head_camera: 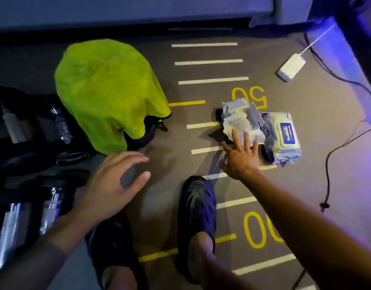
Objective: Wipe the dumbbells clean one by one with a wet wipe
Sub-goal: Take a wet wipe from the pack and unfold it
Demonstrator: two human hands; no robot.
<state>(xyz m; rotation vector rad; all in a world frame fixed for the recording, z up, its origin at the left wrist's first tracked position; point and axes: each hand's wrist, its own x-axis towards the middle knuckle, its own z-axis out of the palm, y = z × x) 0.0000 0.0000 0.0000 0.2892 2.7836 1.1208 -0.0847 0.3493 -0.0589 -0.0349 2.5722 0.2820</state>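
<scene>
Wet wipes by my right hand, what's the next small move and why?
Probably close the right hand on the loose crumpled wipe. Its straight fingers already reach the wipe's near edge, beside the wipes pack, and neither hand holds anything. The left hand hovers open near the dumbbells, which need wiping.
</scene>
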